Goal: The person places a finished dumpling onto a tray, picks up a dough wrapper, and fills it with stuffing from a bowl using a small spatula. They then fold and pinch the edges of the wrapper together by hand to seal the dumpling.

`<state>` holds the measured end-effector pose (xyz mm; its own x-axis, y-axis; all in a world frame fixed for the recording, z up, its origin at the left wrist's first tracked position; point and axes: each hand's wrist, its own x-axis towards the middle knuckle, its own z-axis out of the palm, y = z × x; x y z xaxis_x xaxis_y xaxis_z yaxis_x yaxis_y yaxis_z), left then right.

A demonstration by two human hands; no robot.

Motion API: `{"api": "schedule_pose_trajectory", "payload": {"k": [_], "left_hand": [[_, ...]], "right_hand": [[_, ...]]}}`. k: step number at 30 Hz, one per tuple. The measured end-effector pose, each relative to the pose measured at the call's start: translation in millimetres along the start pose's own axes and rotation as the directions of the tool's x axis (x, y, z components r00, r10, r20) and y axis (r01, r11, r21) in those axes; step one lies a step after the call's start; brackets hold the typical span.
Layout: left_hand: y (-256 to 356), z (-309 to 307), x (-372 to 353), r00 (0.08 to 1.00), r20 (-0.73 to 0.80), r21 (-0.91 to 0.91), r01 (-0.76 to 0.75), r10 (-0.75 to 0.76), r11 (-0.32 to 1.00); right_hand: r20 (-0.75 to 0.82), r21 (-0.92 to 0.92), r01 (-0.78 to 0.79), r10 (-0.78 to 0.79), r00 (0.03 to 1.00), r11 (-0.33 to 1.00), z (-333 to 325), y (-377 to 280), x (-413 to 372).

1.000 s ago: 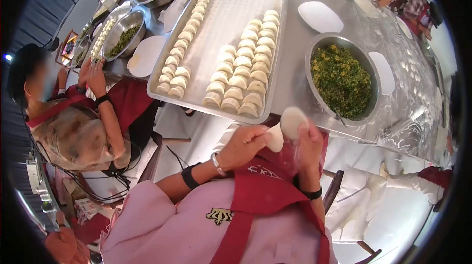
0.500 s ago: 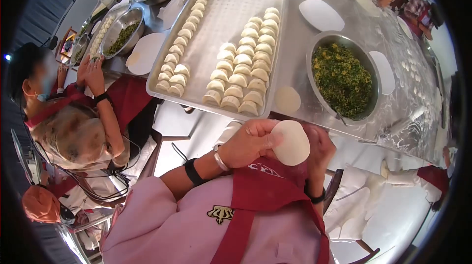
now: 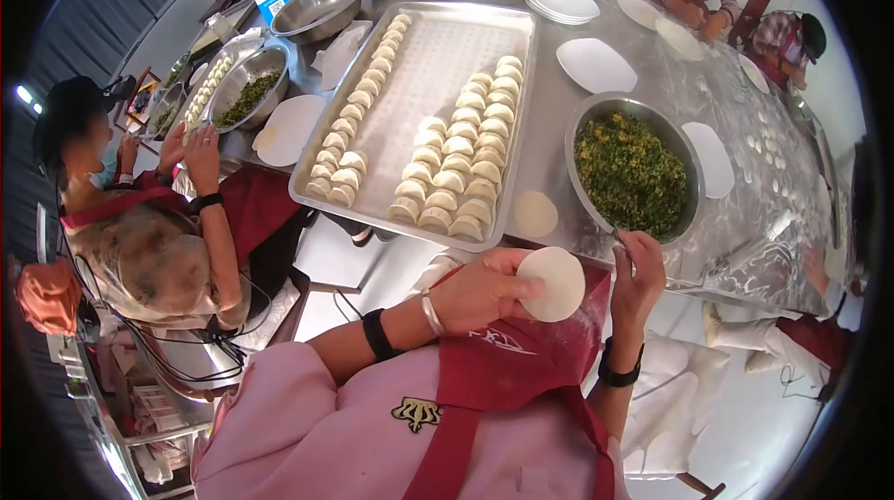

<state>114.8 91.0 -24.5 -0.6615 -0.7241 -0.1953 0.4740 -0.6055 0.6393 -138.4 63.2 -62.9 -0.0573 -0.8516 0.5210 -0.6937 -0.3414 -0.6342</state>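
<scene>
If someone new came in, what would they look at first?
Probably the big metal tray on the table, with rows of pale dumplings along both sides. Next, the bowl of green and yellow filling to its right. Then the round white wrapper in the left hand, just in front of the table.

on the silver metal table (image 3: pixel 545 146), a rectangular silver metal tray (image 3: pixel 447 48) holds pale crescent dumplings (image 3: pixel 456 162). between it and the round silver metal bowl (image 3: pixel 571 151) of chopped green filling (image 3: pixel 633 174) lies a flat round cream wrapper (image 3: pixel 535 213); behind the bowl, a white squarish plate (image 3: pixel 596 65).
</scene>
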Motion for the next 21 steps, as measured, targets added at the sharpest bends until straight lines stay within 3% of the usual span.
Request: {"api": "schedule_pose_trajectory", "payload": {"k": [8, 13, 16, 19, 20, 21], "left_hand": [[9, 1, 12, 0.993, -0.109, -0.023, -0.044, 0.041, 0.999], [16, 4, 37, 0.996, -0.065, -0.071, -0.069, 0.064, 0.995], [23, 3, 53, 0.995, -0.048, -0.126, -0.098, 0.093, 0.987], [29, 0, 65, 0.990, -0.069, -0.172, -0.130, 0.120, 0.977], [32, 1, 67, 0.988, -0.094, -0.183, -0.140, 0.124, 0.973], [35, 1, 71, 0.985, -0.114, -0.194, -0.147, 0.127, 0.970]], "right_hand": [[0.079, -0.087, 0.022, -0.015, 0.997, 0.996, 4, -8, 33], [0.047, -0.187, 0.101, -0.094, 0.994, 0.977, 5, -1, 52], [0.022, -0.225, 0.065, -0.062, 0.998, 0.972, 4, 18, 56], [0.019, -0.206, -0.135, 0.142, 0.990, 0.969, -8, 35, 57], [0.020, -0.073, -0.337, 0.340, 0.940, 0.939, -14, 37, 57], [-0.017, 0.020, -0.412, 0.412, 0.911, 0.911, -20, 39, 59]]}}
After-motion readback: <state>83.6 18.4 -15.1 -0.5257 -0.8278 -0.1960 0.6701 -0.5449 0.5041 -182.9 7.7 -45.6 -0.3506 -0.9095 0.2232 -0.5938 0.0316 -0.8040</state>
